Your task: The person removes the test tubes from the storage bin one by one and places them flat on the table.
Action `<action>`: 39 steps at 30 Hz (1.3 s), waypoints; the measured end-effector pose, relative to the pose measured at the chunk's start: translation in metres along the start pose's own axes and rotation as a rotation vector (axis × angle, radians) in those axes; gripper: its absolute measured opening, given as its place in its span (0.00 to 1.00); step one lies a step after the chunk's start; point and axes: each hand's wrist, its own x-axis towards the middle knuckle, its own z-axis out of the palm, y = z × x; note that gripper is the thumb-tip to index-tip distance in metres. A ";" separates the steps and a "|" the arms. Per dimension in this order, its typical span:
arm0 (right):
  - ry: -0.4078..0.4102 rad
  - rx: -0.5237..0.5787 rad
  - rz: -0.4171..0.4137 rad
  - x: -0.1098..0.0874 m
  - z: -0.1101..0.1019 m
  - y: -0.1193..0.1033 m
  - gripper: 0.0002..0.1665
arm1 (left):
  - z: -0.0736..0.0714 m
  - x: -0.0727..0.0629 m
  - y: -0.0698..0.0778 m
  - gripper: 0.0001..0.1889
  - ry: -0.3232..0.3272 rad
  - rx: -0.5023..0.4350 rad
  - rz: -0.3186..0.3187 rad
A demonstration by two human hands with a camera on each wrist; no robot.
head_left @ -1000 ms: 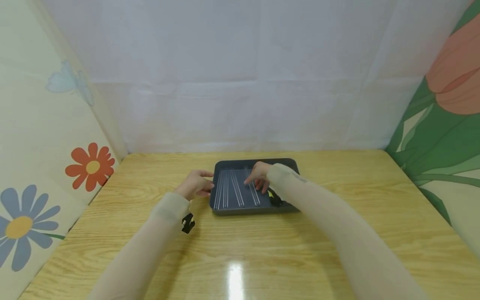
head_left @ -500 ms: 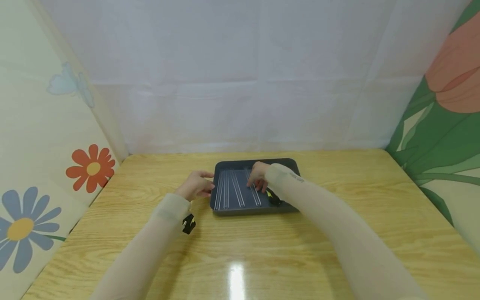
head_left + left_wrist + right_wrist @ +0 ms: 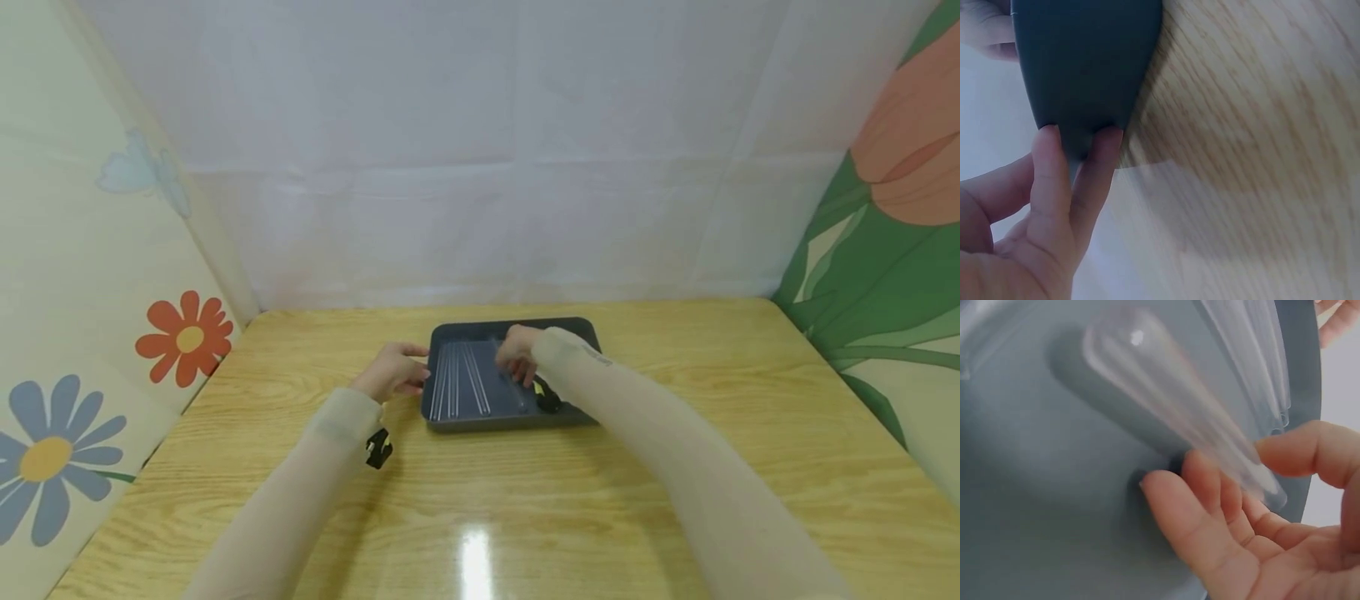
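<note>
A dark grey rectangular tray [image 3: 510, 423] lies on the table with several clear test tubes [image 3: 467, 379] in its left half. In the right wrist view, my right hand [image 3: 1241, 531] pinches one test tube [image 3: 1166, 394] between thumb and fingers. It is tilted, its rounded end raised over the tray floor with a shadow below. In the head view this tube is blurred and partly covered by my right hand [image 3: 519, 352]. My left hand [image 3: 392, 368] is at the tray's left side. Its fairly straight fingertips [image 3: 1047, 140] touch the outer wall in the left wrist view.
The tray stands on a wood-grain table [image 3: 480, 492] near its back edge. Behind hangs a white cloth [image 3: 510, 208]. Flower-patterned panels flank both sides. A black strap buckle [image 3: 378, 448] hangs from the left wrist, and another black piece [image 3: 547, 396] hangs under the right.
My right hand has drawn its fingers together and taken hold of the rightmost test tube, which has shifted slightly and come up from the tray floor. The left hand stays at the tray.
</note>
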 end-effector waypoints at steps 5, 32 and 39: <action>-0.017 0.042 -0.022 -0.006 -0.005 0.002 0.23 | 0.000 0.001 0.001 0.27 -0.003 0.004 -0.005; -0.158 0.425 -0.048 -0.004 -0.010 0.002 0.39 | -0.001 -0.001 -0.002 0.26 -0.017 0.018 -0.008; -0.174 0.414 -0.071 -0.006 -0.015 0.001 0.40 | -0.002 -0.001 0.000 0.26 -0.015 0.010 -0.003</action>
